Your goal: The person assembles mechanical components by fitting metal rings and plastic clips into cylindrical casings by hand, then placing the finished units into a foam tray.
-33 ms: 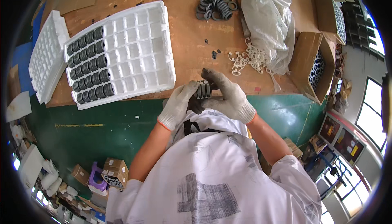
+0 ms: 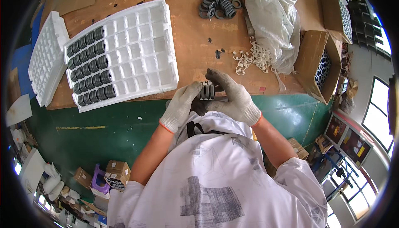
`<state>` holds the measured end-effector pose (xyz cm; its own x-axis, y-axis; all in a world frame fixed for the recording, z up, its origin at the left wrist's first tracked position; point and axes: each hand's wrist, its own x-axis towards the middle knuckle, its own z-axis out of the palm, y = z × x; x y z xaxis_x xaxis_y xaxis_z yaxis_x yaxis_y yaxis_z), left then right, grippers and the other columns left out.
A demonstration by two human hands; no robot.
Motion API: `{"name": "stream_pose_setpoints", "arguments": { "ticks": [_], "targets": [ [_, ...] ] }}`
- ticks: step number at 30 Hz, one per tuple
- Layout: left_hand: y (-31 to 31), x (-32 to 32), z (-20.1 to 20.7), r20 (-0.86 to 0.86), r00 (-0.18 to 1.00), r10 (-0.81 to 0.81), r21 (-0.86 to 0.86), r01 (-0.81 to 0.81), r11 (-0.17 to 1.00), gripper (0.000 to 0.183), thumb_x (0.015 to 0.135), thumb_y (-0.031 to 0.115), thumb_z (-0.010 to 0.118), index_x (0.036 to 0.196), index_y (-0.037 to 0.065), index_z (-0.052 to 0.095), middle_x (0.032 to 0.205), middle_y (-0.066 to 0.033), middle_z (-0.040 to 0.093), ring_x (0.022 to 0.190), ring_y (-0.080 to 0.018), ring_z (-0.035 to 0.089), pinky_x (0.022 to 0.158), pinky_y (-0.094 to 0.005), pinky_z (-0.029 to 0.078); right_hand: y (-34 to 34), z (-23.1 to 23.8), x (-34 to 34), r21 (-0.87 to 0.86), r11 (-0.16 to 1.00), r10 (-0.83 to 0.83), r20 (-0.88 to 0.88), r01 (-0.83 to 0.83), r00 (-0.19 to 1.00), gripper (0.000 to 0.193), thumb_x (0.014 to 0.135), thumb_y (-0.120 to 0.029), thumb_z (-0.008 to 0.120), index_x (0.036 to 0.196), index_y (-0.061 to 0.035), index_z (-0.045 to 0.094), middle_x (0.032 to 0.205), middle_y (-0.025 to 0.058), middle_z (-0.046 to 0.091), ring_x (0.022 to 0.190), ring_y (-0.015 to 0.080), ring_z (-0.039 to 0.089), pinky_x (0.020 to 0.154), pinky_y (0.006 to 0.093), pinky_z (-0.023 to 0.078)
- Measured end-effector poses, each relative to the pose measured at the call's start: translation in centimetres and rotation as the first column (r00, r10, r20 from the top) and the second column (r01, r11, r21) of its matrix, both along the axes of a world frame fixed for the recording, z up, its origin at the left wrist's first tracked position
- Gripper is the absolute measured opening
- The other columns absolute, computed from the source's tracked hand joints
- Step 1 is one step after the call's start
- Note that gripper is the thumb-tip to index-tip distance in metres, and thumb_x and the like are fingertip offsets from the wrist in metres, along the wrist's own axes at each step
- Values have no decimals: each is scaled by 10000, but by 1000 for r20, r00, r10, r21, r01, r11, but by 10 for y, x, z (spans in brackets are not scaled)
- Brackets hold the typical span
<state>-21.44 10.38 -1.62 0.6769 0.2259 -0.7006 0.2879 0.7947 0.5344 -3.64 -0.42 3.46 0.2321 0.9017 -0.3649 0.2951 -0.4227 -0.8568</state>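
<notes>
Both my hands wear white knitted gloves, darkened at the fingers, and meet just in front of the table's near edge. Between them is a short stack of dark grey rings point(image 2: 207, 91), set on edge side by side. My left hand point(image 2: 185, 101) closes on the stack's left end. My right hand point(image 2: 233, 98) grips its right end, with thumb and fingers bent round it; some fingertips are hidden. To the left lies a white foam tray point(image 2: 171, 57), whose left cells hold rows of similar dark rings point(image 2: 92, 64). Its right-hand cells show bare white foam.
A heap of loose dark rings point(image 2: 220, 6) lies on the brown table point(image 2: 187, 33). Nearby are white C-shaped pieces point(image 2: 255, 57), a translucent woven sack point(image 2: 272, 20) and a carton of rings point(image 2: 309, 57). Another foam tray point(image 2: 48, 57) leans at the far left.
</notes>
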Motion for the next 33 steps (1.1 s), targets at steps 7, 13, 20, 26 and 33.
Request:
{"name": "stream_pose_setpoints", "arguments": {
  "ticks": [7,13,20,26,33],
  "targets": [
    [16,6,18,-64,988,-142,111,148,983,684,1098,617,452,1070,-10,724,877,-69,715,682,-110,650,601,-285,530,-7,0,9,-62,998,14,-84,-19,996,799,828,-216,888,1516,-45,518,1365,187,685,1193,334,708,999,414,575],
    [16,30,33,-95,991,-90,87,99,991,617,1085,555,547,1073,-34,733,816,-41,689,623,-88,624,555,-267,503,-6,3,32,-14,998,65,-40,-66,997,765,840,-199,889,1490,2,538,1350,192,671,1181,286,720,998,406,586],
    [-5,80,37,-68,987,-146,195,156,968,486,1102,395,546,1180,-53,718,1040,-42,736,957,-108,639,851,-300,522,-36,12,69,58,991,-113,-137,122,984,661,832,-181,832,1418,18,603,1236,250,693,1097,380,727,946,443,594],
    [-42,138,32,-61,993,-102,89,107,990,704,1075,665,452,1154,-1,668,882,-83,703,674,-180,674,581,-304,543,-73,16,126,106,988,-113,-37,117,993,700,820,-302,832,1415,-14,600,1240,227,707,1136,400,697,980,453,563],
    [-61,186,37,-143,969,-199,252,230,940,635,1102,528,496,1259,-71,636,955,-143,733,786,-191,712,662,-333,579,-167,50,238,68,848,-529,56,525,847,698,816,-176,797,1461,-40,566,1171,175,724,1075,246,731,968,369,578]
  ]
}}
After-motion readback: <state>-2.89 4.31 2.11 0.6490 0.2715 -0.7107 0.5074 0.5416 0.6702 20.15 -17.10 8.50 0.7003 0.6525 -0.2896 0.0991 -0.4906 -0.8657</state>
